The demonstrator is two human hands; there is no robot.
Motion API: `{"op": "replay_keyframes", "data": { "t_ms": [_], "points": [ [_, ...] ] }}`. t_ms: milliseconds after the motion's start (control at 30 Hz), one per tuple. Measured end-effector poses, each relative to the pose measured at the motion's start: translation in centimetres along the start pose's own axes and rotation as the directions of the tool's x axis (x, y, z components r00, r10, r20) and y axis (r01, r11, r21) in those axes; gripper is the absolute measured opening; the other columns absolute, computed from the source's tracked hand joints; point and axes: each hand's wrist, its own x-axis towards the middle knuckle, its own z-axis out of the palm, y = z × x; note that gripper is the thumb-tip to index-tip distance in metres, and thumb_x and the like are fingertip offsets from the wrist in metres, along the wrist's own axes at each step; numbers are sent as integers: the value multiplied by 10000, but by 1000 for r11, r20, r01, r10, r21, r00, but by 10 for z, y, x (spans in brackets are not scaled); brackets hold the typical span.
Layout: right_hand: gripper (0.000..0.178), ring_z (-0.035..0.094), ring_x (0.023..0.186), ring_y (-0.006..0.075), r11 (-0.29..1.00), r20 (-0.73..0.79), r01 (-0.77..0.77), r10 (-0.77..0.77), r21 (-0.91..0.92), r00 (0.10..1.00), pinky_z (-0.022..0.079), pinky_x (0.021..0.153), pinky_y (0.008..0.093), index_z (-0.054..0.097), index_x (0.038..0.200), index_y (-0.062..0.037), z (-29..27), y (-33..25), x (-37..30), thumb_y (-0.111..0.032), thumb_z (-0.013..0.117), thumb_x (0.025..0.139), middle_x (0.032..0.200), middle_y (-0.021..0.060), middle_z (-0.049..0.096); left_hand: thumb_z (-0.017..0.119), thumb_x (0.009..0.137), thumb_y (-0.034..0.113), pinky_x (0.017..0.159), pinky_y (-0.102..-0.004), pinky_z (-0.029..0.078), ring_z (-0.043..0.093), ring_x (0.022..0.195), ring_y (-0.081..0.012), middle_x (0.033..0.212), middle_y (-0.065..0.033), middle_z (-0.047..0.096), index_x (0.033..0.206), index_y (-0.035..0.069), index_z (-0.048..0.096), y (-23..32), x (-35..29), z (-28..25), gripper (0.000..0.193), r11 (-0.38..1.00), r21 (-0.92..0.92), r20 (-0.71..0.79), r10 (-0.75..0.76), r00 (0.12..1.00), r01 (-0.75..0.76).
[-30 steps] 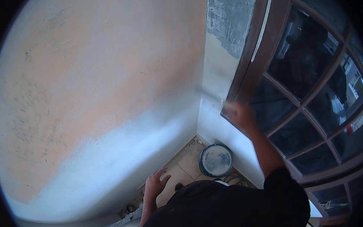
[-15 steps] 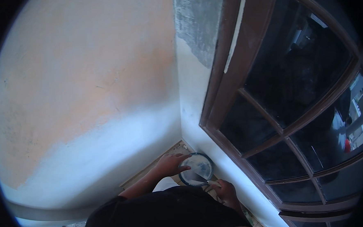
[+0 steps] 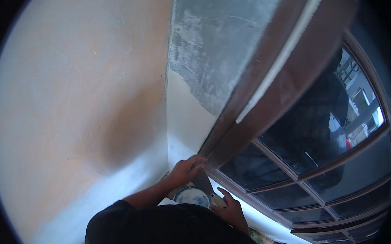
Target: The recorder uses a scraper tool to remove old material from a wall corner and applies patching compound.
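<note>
My right hand (image 3: pixel 230 210) is closed round the pale handle of a putty knife (image 3: pixel 202 182). The knife's wide, dark grey blade points up and away, over the far right side of a round bucket (image 3: pixel 192 195) of white putty. At the blade's far end is my left hand (image 3: pixel 186 170), its thumb and fingers curled together. Something grey shows between them; whether it is the blade's tip or another thing, I cannot tell. The bucket sits close in front of my body, its near side hidden by my dark shirt.
An orange and white patched wall (image 3: pixel 83 97) rises on the left. It meets a narrow strip of bare grey cement (image 3: pixel 218 45) in the corner. On the right stands a brown wooden frame (image 3: pixel 249 132) with dark glass panes (image 3: pixel 246 168).
My left hand has left the bucket's rim and moved up to the blade's end. The putty knife has come up out of the bucket in my right hand. The view has shifted toward the frame.
</note>
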Motion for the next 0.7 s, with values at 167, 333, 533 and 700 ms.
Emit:
{"op": "replay_keyframes", "data": {
  "t_ms": [167, 333, 533, 700],
  "points": [
    [543, 636, 1088, 371, 960, -171, 212, -244, -185, 955, 479, 968, 418, 563, 1316, -48, 8, -53, 49, -121, 740, 808, 1199, 209, 650, 738, 852, 250, 725, -334, 500, 621, 775, -221, 934, -106, 660, 1162, 106, 665, -14, 64, -54, 349, 982, 94, -131, 173, 976, -162],
    [461, 664, 811, 302, 851, -306, 335, -471, -405, 827, 528, 726, 390, 624, 1269, -78, -8, -113, 72, -64, 711, 816, 981, 170, 681, 602, 902, 528, 851, -455, 419, 550, 1017, -327, 1127, -128, 598, 1097, 203, 676, -23, 121, -75, 386, 704, 296, -459, 698, 550, -646],
    [435, 628, 618, 231, 830, -437, 301, -514, -469, 738, 509, 557, 339, 662, 1223, -74, -5, -132, 84, -50, 729, 794, 747, 102, 607, 291, 940, 734, 993, -536, 292, 444, 1225, -337, 1276, -105, 546, 1161, 287, 619, -41, 157, -39, 597, 505, 523, -448, 848, 282, -687],
    [462, 612, 619, 224, 808, -307, 339, -518, -482, 798, 508, 561, 355, 672, 1208, -57, -2, -135, 76, -82, 758, 755, 763, 86, 593, 217, 950, 736, 1052, -544, 230, 419, 1257, -314, 1288, -57, 564, 1168, 351, 572, -55, 160, -24, 567, 481, 557, -495, 847, 194, -677]
  ]
}}
